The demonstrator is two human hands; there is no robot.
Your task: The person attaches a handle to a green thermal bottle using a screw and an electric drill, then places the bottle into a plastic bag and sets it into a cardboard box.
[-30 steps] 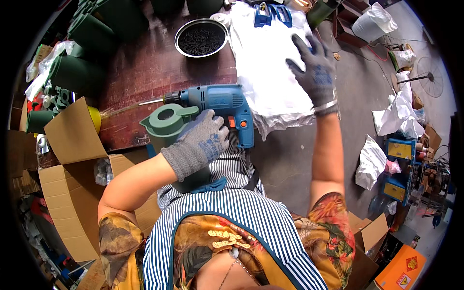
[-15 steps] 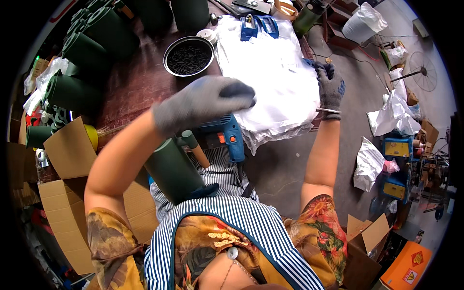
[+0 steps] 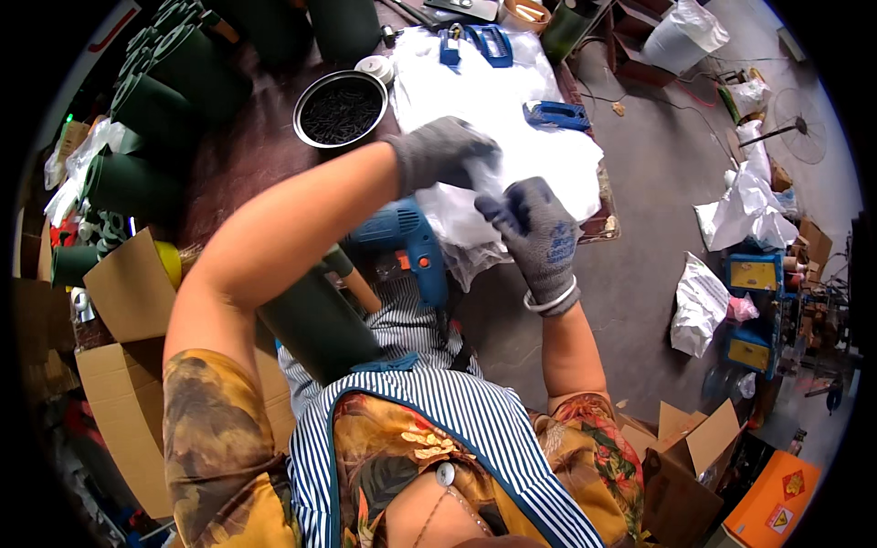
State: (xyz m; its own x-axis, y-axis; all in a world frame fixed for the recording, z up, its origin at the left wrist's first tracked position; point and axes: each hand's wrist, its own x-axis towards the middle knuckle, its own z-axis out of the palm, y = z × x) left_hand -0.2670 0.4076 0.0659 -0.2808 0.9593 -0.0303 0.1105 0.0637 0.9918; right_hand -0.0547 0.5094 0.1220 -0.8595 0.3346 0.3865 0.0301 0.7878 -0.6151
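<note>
My left hand (image 3: 446, 153), in a grey glove with dark fingers, is over the white plastic sheeting (image 3: 557, 169), fingers curled and smeared by motion. Close by, my right hand (image 3: 541, 230), gloved alike, has its fingers bent together toward the left fingertips. A pale blur shows between the two hands; what it is I cannot make out. A blue plastic frame-like part (image 3: 557, 115) lies on the sheeting beyond my right hand. Two similar blue parts (image 3: 491, 46) stand at the sheeting's far end. Below my left forearm is a blue power drill (image 3: 416, 242) with an orange switch.
A round metal bowl of small black pieces (image 3: 340, 110) stands left of the sheeting. Several dark green cylinders (image 3: 142, 187) crowd the table's left; another green cylinder (image 3: 315, 324) rests against my lap. Open cardboard boxes (image 3: 119, 420) flank me. A standing fan (image 3: 797, 126) is at far right.
My right hand has left the sheeting's right edge and come inward to my left hand. The blue part near it now lies uncovered on the sheeting. My left hand has moved right and slightly away.
</note>
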